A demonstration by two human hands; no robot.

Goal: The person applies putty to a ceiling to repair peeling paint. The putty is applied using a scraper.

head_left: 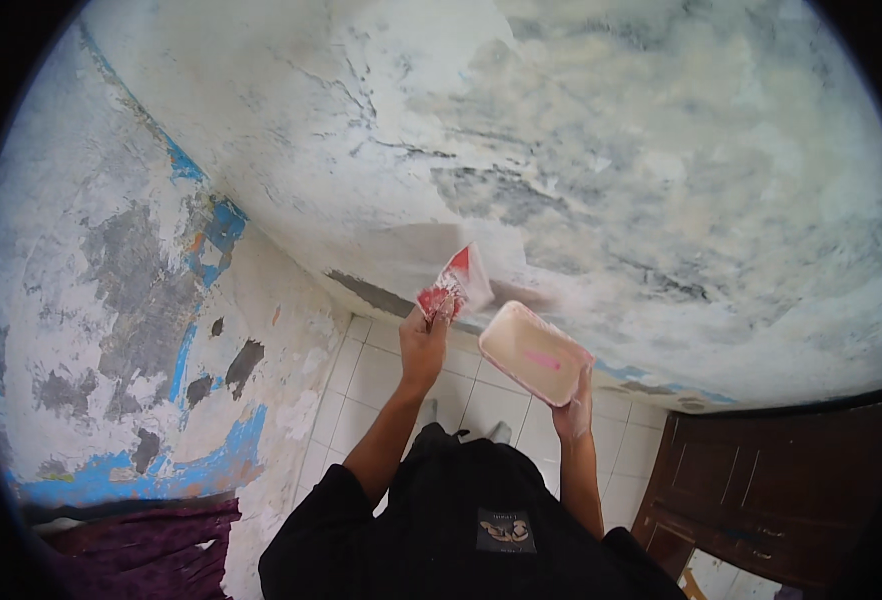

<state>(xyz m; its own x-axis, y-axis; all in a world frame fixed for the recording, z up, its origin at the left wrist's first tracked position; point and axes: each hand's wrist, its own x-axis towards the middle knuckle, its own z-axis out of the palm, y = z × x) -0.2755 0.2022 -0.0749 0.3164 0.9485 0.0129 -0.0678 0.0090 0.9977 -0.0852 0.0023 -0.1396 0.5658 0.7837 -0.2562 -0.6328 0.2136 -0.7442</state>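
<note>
Head view, far left: side wall [21, 330] of flaking white plaster, grey bare patches, bright blue paint remnants in broken strips and along a lower band. Below that band, dark purple, creased cloth [151, 548]. Corner runs down toward the floor; front wall [621, 130] fills the upper part, whitish, mottled grey-green, with dark rough cracks and scuffs.

Left of middle: left hand [423, 355] closed around a red, flat, angular hand tool [460, 262] heavily smeared with white paste. Tool points up, its wide end at the lower front wall beside a pale smooth patch; whether it touches cannot be told.

Between the forearms, lower centre: black short-sleeved top [421, 540] with a small dark square patch. Beneath, floor of pale square tiles [491, 405] with light joints.

Right of middle: right hand [575, 405] clamped on the near right end of a shallow, rounded-rectangular, cream-and-pink tray [521, 345], a vivid pink streak on its inner face. Tray tilted, just beside the tool; hands apart.

Far right: dark brown panelled wooden cabinet [791, 480], low against the front wall.
</note>
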